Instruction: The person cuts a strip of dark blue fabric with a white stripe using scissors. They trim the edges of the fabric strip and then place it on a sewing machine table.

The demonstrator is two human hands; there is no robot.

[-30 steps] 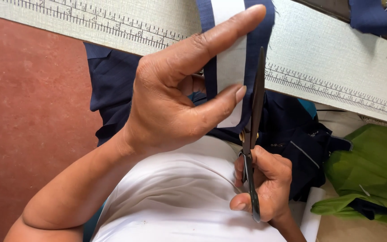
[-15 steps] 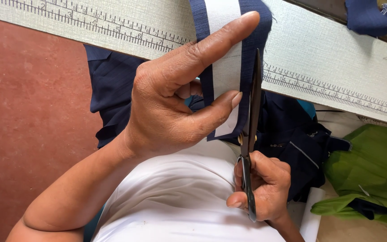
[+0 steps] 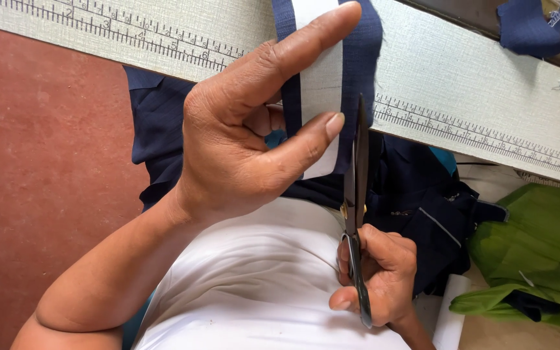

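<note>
My left hand pinches a strip of navy cloth with a white lining between thumb and fingers, holding it up over the table's edge. My right hand grips the handles of dark metal scissors. Their blades point away from me and run along the right edge of the strip, just right of my left thumb. The blades look nearly closed.
A pale table top with a printed ruler scale runs across the back. Navy fabric is heaped on my lap, green cloth lies at the right. Navy scraps sit far right. Red floor fills the left.
The scissors' blades have slid further up along the strip's right edge. My left hand has shifted slightly up and right with the strip.
</note>
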